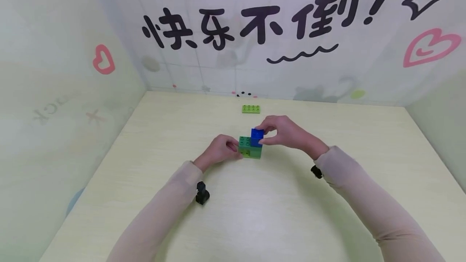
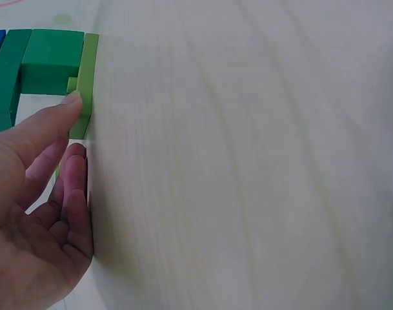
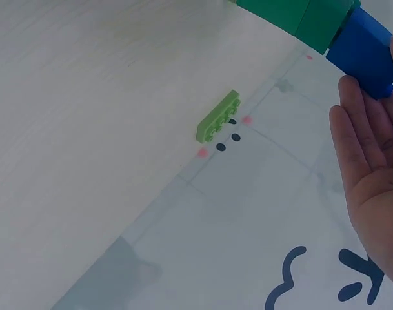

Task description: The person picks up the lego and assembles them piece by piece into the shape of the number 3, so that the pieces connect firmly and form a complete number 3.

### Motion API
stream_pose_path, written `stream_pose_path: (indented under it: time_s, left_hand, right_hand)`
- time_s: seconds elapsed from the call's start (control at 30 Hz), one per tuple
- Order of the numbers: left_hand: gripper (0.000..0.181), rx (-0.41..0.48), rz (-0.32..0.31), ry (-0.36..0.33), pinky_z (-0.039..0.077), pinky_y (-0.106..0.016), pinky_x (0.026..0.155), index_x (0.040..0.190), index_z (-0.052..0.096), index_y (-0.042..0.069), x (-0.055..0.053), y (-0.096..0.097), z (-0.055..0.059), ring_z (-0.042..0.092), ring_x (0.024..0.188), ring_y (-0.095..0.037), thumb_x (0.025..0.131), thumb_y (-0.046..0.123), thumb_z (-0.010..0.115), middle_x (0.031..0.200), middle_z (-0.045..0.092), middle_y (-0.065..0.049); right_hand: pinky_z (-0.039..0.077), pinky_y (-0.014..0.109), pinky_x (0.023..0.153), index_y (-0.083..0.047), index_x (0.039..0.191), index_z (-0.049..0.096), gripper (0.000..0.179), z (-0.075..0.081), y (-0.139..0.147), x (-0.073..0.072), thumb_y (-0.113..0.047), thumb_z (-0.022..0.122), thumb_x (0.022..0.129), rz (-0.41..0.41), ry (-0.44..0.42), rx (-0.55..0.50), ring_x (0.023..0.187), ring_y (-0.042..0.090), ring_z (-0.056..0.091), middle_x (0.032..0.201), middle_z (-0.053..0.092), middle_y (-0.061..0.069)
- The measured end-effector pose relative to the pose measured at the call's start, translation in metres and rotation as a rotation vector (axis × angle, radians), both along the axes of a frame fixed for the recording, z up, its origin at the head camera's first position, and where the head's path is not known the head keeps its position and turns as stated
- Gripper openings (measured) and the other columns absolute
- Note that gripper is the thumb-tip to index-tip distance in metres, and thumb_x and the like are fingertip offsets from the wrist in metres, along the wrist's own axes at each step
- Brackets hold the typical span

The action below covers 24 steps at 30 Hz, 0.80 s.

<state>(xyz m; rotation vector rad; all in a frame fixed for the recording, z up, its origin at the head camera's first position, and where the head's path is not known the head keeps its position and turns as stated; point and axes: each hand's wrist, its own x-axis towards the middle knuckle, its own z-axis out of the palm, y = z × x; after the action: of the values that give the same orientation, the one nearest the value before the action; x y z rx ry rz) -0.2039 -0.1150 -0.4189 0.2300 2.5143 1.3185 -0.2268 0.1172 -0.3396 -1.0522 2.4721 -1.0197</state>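
Observation:
A small stack of toy building bricks stands mid-table. Its base is a flat light green brick (image 2: 88, 71), with a green brick (image 2: 51, 79) on part of it. Another green brick (image 1: 244, 141) lies across the top, overhanging a gap on the left. My left hand (image 1: 221, 148) pinches the base's left end between thumb and fingers. On the right half of the top sits a blue brick (image 1: 257, 134). My right hand (image 1: 285, 132) grips this blue brick, thumb in front and fingers behind; the right wrist view shows it against the green brick.
A separate flat light green brick (image 1: 251, 109) lies behind the stack, near the table's back edge. Printed fabric walls (image 1: 233, 72) enclose the table (image 1: 247, 213) at the back and sides. A black wrist device (image 1: 202, 193) shows beside the left forearm.

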Motion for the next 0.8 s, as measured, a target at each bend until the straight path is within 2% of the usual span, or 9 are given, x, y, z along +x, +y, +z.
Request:
stream_pose_path:
  time_s: [0.2,0.43,0.67,0.8]
  left_hand:
    - [0.032,0.001,0.000,-0.009,0.048,-0.027,0.068,0.099,0.067,0.000,-0.0014,-0.0007,-0.0005,0.058,0.073,-0.016,0.071,0.010,0.079,0.080,0.064,-0.005]
    - [0.033,-0.003,0.007,-0.017,0.047,-0.027,0.068,0.100,0.067,0.000,-0.0009,-0.0030,-0.0018,0.057,0.074,-0.016,0.071,0.011,0.079,0.080,0.063,-0.005]
    - [0.033,-0.004,0.009,-0.002,0.047,-0.027,0.068,0.101,0.067,0.000,-0.0029,-0.0041,-0.0021,0.057,0.074,-0.017,0.071,0.009,0.078,0.081,0.063,-0.005]
    - [0.033,0.000,0.004,-0.015,0.047,-0.027,0.068,0.102,0.067,0.000,-0.0025,-0.0014,-0.0039,0.057,0.074,-0.016,0.072,0.010,0.078,0.082,0.063,-0.005]
  right_hand:
    - [0.048,0.036,0.083,0.000,0.116,0.062,0.041,-0.0029,0.0001,0.0005,-0.015,0.073,0.080,-0.016,-0.010,-0.008,0.095,0.027,0.059,0.101,0.060,0.006]
    - [0.045,0.043,0.088,-0.001,0.117,0.061,0.042,-0.0048,-0.0030,0.0007,-0.014,0.072,0.080,-0.052,-0.071,-0.010,0.098,0.029,0.057,0.103,0.060,0.007]
    - [0.044,0.043,0.089,0.000,0.117,0.061,0.042,-0.0047,-0.0021,0.0021,-0.014,0.072,0.080,-0.077,-0.076,-0.034,0.099,0.031,0.058,0.105,0.060,0.008]
    - [0.044,0.044,0.088,0.000,0.117,0.061,0.041,-0.0055,0.0023,0.0016,-0.013,0.072,0.080,-0.069,-0.109,-0.057,0.098,0.029,0.059,0.107,0.060,0.009]
